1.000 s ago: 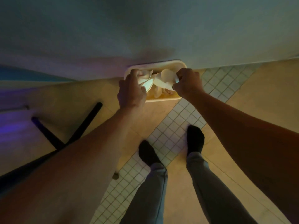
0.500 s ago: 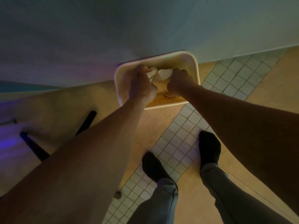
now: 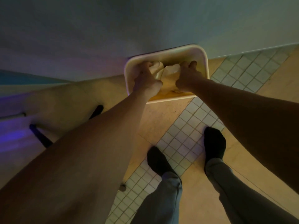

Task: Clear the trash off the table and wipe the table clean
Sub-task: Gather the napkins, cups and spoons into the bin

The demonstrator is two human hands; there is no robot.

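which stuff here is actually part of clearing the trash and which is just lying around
Part of the job:
- left hand, closed on crumpled paper
- right hand, closed on crumpled paper
- crumpled paper, pressed down inside the bin
- cream bin, on the floor against the wall

Just there:
- black furniture legs
- tiled floor strip

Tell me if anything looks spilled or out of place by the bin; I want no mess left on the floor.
Nothing stands out. Both hands, left hand and right hand, press crumpled paper down inside the cream bin, which stands upright against the wall. The visible floor around it shows no spill.
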